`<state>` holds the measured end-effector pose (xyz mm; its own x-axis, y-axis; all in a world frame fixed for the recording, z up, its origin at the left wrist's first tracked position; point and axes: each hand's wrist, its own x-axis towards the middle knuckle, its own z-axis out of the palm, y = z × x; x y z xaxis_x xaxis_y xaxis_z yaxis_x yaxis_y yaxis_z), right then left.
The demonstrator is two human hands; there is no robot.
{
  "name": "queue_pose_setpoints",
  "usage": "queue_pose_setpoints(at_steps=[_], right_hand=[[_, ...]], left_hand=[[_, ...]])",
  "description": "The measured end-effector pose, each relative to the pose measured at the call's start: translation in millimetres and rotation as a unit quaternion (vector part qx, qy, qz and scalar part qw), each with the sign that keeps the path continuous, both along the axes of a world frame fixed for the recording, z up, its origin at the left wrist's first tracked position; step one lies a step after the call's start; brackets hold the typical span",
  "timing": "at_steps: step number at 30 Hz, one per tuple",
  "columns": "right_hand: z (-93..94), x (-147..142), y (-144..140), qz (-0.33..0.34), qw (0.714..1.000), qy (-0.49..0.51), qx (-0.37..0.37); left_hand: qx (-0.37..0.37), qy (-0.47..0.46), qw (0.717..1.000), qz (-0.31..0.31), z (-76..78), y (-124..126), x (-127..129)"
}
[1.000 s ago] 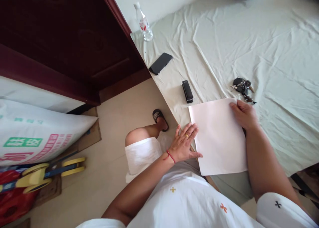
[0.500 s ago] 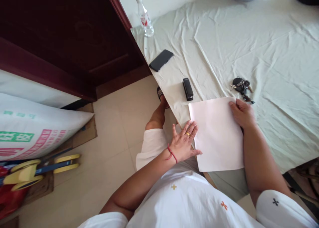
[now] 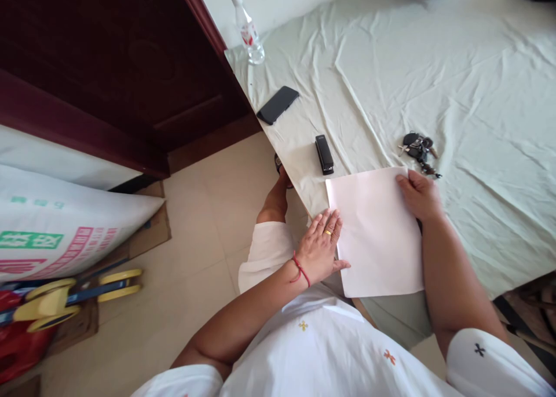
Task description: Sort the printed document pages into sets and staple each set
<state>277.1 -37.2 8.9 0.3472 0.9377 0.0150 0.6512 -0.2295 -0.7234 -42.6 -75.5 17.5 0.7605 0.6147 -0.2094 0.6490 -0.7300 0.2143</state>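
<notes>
A sheet of white paper (image 3: 376,232) lies flat at the near edge of a table covered with a pale green cloth (image 3: 434,78). My left hand (image 3: 321,246) rests flat against the paper's left edge, fingers together, thumb on the sheet; it wears a ring and a red wrist cord. My right hand (image 3: 419,195) presses on the paper's far right corner with curled fingers. A bunch of keys (image 3: 417,149) lies just beyond my right hand. A black stapler (image 3: 324,154) lies just beyond the paper's far left corner.
A black phone (image 3: 278,104) and a plastic water bottle (image 3: 247,32) sit along the table's left edge. A dark red wooden door (image 3: 108,67) stands at left. On the tiled floor lie a printed white sack (image 3: 65,229) and a yellow and blue tool (image 3: 65,296).
The view has shifted slightly and my left leg has moved under the table edge. Both hands stay on the paper in nearly the same spots.
</notes>
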Motion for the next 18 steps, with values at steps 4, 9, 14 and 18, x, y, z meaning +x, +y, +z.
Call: queue_pose_setpoints(at_steps=[4,9,14,18], right_hand=[[-1.8,0.7,-1.0,-0.004,1.000,-0.006,0.010],[-5.4,2.7,0.1,0.001,1.000,-0.011,0.011],[-6.8,4.4,1.0,0.000,1.000,-0.003,0.006],[-6.3,2.2,1.6,-0.011,1.000,-0.005,0.019]], left_hand=[[-0.006,0.002,1.000,0.003,-0.2,-0.9,1.9],[-0.039,0.005,0.999,-0.001,-1.1,1.4,0.7],[-0.076,-0.002,0.997,-0.017,-4.0,4.2,-1.5],[-0.091,-0.027,0.995,-0.012,-7.6,4.6,-2.7]])
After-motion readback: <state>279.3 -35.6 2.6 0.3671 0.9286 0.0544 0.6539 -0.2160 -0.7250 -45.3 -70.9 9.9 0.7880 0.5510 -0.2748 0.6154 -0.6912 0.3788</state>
